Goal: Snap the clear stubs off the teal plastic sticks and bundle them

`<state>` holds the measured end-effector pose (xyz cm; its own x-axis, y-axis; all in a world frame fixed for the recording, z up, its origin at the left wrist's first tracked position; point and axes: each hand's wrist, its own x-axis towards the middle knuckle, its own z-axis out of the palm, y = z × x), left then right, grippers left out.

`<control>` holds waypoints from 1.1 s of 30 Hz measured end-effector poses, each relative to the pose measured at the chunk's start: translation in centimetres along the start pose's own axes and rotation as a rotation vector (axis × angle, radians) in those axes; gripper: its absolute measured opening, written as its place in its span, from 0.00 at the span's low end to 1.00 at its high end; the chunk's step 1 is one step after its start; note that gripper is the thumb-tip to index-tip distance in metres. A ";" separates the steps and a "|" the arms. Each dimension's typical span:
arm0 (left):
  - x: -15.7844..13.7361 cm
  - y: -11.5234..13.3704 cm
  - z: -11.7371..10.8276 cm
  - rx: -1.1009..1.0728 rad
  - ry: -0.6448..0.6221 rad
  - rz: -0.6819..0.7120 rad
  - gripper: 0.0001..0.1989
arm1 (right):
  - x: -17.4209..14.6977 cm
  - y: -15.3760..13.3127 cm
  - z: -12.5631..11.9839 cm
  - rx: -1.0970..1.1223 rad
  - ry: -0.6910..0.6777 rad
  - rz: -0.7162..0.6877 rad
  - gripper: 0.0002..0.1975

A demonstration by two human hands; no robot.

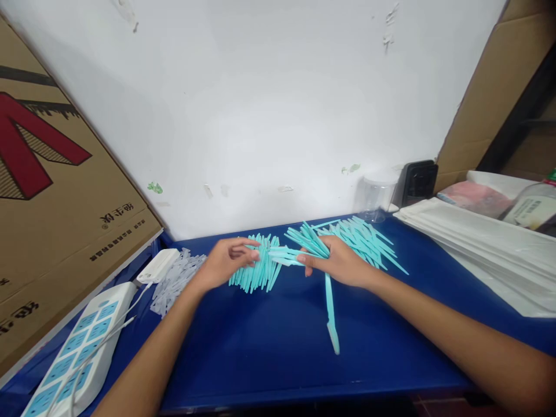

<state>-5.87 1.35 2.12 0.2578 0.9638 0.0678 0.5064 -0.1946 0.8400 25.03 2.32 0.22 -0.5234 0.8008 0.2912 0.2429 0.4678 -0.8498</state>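
My right hand (336,260) is closed around a bundle of teal eyebrow razors (307,238). Some point up and left from the fist, while others stick out leftward from between thumb and fingers. One teal razor (330,313) hangs down below the hand or lies on the table; I cannot tell which. My left hand (230,260) has thumb and fingertips drawn together close to the leftward ends; whatever they pinch is too small to make out. Beneath and beside those fingers lies a pile of teal razors (260,275). Another loose pile (365,240) spreads behind my right hand.
Small translucent plastic pieces (180,278) are heaped on the blue table (260,359) at left, beside a white adapter (158,265) and a power strip (82,353) with cables. At right stand a clear jar (377,200) and white sheets (482,249). A carton (65,145) borders the left.
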 end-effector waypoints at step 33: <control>1.1 -1.5 2.1 -0.347 0.176 0.048 0.19 | -0.1 -0.2 0.2 0.062 -0.088 0.068 0.18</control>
<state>-4.62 2.28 -0.19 0.1145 0.9775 0.1771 0.1815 -0.1959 0.9637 24.84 2.08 0.26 -0.5777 0.7928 0.1944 0.2306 0.3870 -0.8928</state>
